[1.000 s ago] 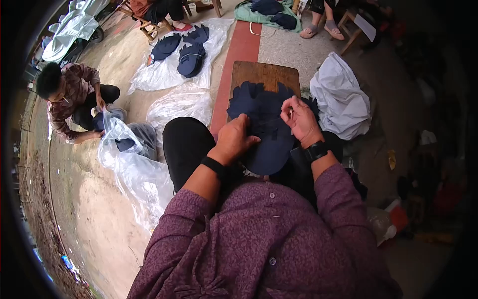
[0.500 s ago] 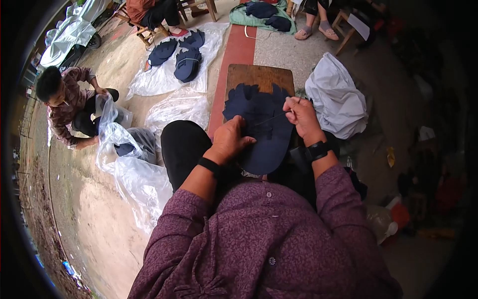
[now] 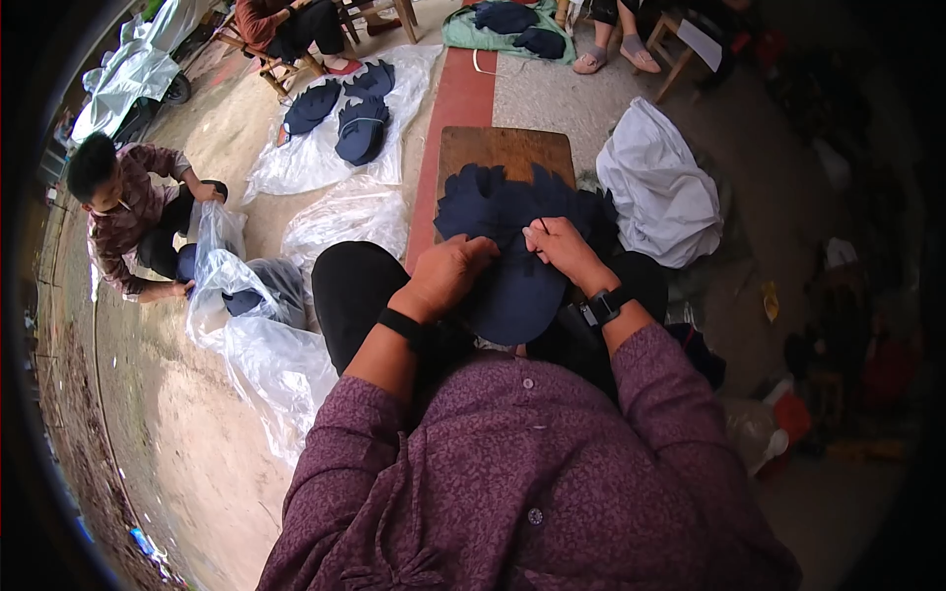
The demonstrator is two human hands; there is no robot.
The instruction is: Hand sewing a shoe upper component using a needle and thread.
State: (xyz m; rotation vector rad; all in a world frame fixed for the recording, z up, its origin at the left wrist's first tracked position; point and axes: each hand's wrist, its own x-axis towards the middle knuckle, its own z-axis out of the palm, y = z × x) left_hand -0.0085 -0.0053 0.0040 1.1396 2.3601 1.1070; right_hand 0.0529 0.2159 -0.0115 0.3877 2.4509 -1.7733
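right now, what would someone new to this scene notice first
The eye lands on the dark blue cap in the middle, held over the lap by the left hand and the right hand. Behind it stands a wooden board. At far left a crouching person handles clear plastic bags.

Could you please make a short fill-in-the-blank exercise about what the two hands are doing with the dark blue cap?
1. Both hands work on a dark ____ cap on the lap.
2. The right hand wears a black ____ at the wrist.
3. Beyond the cap lies a brown ____ board.
4. To the right of the board sits a ____ bag.

Missing words: blue; watch; wooden; white
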